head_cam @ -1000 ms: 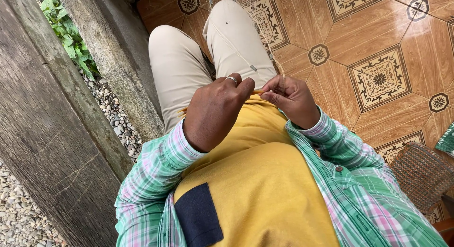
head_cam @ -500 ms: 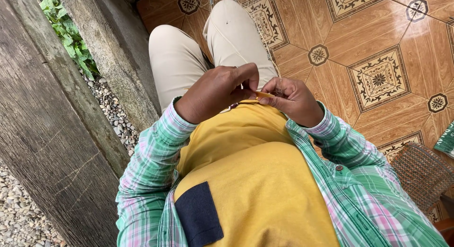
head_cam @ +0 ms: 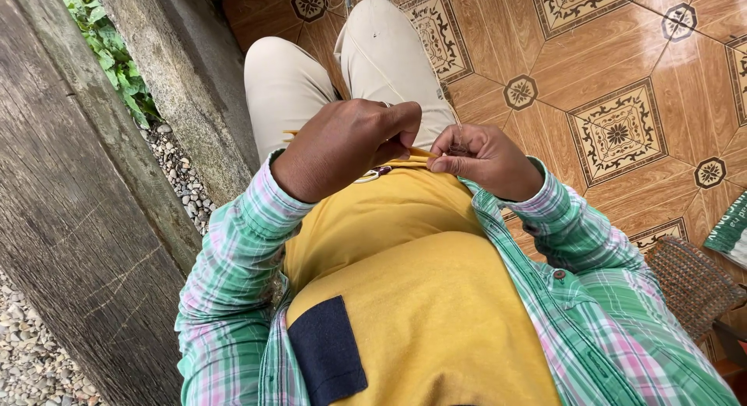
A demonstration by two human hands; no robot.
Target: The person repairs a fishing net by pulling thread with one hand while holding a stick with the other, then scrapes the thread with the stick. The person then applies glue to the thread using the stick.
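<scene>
My left hand (head_cam: 342, 145) is closed around a thin yellow stick (head_cam: 422, 152); one end pokes out by the thumb, the other past the wrist side. My right hand (head_cam: 484, 162) pinches the stick's near end with thumb and forefinger, along with what looks like fine thread. Both hands meet just above my lap, over the hem of my yellow shirt (head_cam: 420, 313). A ring sits on a finger of the left hand. My knees in beige trousers (head_cam: 389, 56) lie beyond the hands.
A rough concrete kerb (head_cam: 179, 87) and a weathered wooden beam (head_cam: 70, 219) run along the left, with gravel (head_cam: 175, 169) and green weeds (head_cam: 101, 40) between them. Patterned brown floor tiles (head_cam: 615, 130) spread to the right. A woven chair seat (head_cam: 689, 278) is at lower right.
My left hand has lifted from my belly and turned its knuckles outward, meeting the right hand higher up. The yellow stick now shows between them.
</scene>
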